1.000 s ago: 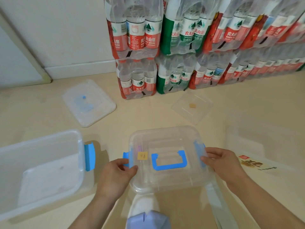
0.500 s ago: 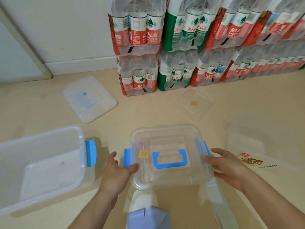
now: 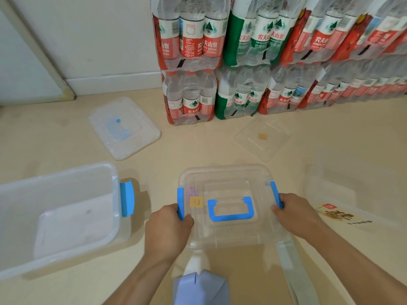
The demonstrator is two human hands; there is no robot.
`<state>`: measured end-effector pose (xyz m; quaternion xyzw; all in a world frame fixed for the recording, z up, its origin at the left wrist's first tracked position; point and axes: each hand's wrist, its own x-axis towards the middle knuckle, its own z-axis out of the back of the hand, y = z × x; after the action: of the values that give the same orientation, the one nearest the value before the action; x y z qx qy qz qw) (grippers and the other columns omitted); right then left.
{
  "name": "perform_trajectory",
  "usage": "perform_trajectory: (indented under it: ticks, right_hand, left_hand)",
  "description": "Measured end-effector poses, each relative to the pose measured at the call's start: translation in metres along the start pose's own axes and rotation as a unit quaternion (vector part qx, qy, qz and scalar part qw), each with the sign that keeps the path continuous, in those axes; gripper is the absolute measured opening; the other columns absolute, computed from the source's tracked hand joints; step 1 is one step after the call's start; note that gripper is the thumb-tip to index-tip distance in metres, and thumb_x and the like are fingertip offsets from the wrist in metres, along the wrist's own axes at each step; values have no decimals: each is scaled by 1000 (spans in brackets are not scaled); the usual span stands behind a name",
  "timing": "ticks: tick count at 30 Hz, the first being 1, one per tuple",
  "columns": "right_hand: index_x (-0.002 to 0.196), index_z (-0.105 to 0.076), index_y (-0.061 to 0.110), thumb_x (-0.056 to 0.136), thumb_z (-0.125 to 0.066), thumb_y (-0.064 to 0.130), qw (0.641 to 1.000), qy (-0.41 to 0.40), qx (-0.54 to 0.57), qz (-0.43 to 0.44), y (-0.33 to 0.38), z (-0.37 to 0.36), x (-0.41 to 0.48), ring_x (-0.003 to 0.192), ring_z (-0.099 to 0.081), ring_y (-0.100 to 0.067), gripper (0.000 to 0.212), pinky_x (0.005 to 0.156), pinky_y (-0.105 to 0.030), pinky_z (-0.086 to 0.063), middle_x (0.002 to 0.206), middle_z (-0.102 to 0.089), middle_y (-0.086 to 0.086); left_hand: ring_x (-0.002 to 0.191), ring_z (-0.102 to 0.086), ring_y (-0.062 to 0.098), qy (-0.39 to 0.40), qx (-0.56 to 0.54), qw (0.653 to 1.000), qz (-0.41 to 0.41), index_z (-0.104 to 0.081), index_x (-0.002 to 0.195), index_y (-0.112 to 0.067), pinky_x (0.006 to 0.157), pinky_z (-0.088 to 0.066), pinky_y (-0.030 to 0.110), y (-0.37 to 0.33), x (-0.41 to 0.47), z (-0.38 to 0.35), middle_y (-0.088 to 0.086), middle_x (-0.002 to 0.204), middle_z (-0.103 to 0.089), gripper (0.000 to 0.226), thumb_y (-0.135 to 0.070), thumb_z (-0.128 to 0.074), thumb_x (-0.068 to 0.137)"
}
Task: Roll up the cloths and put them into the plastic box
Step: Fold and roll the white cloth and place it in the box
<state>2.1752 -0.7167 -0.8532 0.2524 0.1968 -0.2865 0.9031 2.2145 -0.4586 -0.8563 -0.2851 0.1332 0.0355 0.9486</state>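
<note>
A small clear plastic box (image 3: 226,179) stands on the floor in front of me with its lid on, a blue handle (image 3: 231,213) lying flat on top. My left hand (image 3: 167,232) grips the blue left latch (image 3: 180,199), thumb on the lid. My right hand (image 3: 295,214) curls its fingers round the blue right latch (image 3: 274,191). Something small and purple shows faintly through the lid near the left latch. A lavender cloth (image 3: 198,289) lies at the bottom edge, just below the box.
A larger open frosted bin (image 3: 55,175) with a blue latch (image 3: 127,198) sits to the left. Its frosted lid (image 3: 123,128) and a clear lid (image 3: 262,137) lie on the floor beyond. Stacked water-bottle packs (image 3: 242,62) line the wall. Printed packaging (image 3: 337,216) lies at right.
Both hands moved from the box's sides, spread briefly, and now close on the two blue latches. The box has stayed in place.
</note>
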Motion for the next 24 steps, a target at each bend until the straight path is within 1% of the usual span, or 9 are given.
perform_trajectory:
  ticks: [3, 6, 9, 12, 14, 16, 20, 22, 24]
  right_hand:
    - [91, -44, 14, 97, -38, 27, 996, 24, -89, 9, 4, 3, 0, 64, -55, -17, 16, 63, -30, -45, 80, -54, -1]
    - [98, -48, 13, 97, -38, 28, 998, 18, -54, 15, -1, -1, 0, 73, -61, -22, 18, 73, -38, -55, 81, -56, -2]
    - [109, -51, 24, 95, -45, 33, 995, 13, 100, -9, -4, -1, -8, 69, -62, -23, 17, 68, -39, -58, 83, -63, -5]
    - [109, -55, 29, 94, -47, 44, 951, 17, 297, -88, -12, 11, -21, 67, -64, -24, 23, 63, -33, -54, 90, -67, -4]
    - [107, -58, 21, 95, -48, 40, 922, -15, 365, -128, -34, 17, -29, 70, -64, -26, 24, 65, -33, -50, 93, -67, -6]
    - [110, -60, 14, 93, -54, 31, 925, -49, 341, -158, -65, 8, -39, 73, -60, -26, 25, 67, -34, -48, 91, -64, -9]
    - [130, -50, 15, 86, -64, 35, 971, 18, 141, -194, -124, -46, -63, 94, -59, -29, 51, 86, -39, -48, 116, -62, -14]
    - [139, -38, 12, 84, -65, 41, 980, 56, 56, -185, -136, -73, -74, 116, -53, -33, 68, 95, -37, -43, 131, -53, -18]
    - [140, -34, 11, 81, -67, 43, 988, 42, -16, -151, -137, -89, -83, 123, -45, -33, 75, 98, -35, -39, 133, -48, -17]
  left_hand:
    - [61, -52, 21, 16, 52, 998, -26, -51, 74, -14, 54, -39, 30, 4, 0, -2, -5, 58, -50, 23, -32, -51, 89]
    - [71, -58, 21, 35, 52, 997, -40, -50, 86, -17, 59, -41, 31, 11, -1, -4, -4, 71, -58, 22, -36, -45, 93]
    - [81, -64, 19, 58, -7, 998, -26, -55, 105, -19, 71, -49, 34, 15, 0, -5, 0, 95, -68, 21, -34, -47, 93]
    - [103, -62, 21, 33, -48, 998, -10, -41, 137, -20, 86, -48, 35, 16, -3, 2, 3, 127, -57, 48, -32, -51, 92]
    - [89, -60, 15, -49, -85, 994, -47, -48, 127, -21, 79, -47, 36, 18, -13, 12, 2, 118, -57, 40, -17, -54, 88]
    - [72, -55, 11, -90, -109, 985, -98, -59, 98, -21, 71, -48, 35, 25, -28, 19, -6, 92, -62, 29, 2, -53, 80]
    - [61, -55, 4, 90, -32, 985, -145, -59, 68, -25, 58, -41, 14, 44, -70, -10, -15, 69, -63, 20, -10, -47, 72]
    - [72, -60, 4, 208, 28, 960, -185, -65, 75, -32, 65, -44, 17, 58, -91, -39, -17, 76, -65, 27, -18, -42, 70]
    - [97, -58, 9, 274, 57, 940, -196, -68, 98, -32, 81, -42, 17, 69, -108, -61, -15, 104, -61, 33, -21, -42, 81]
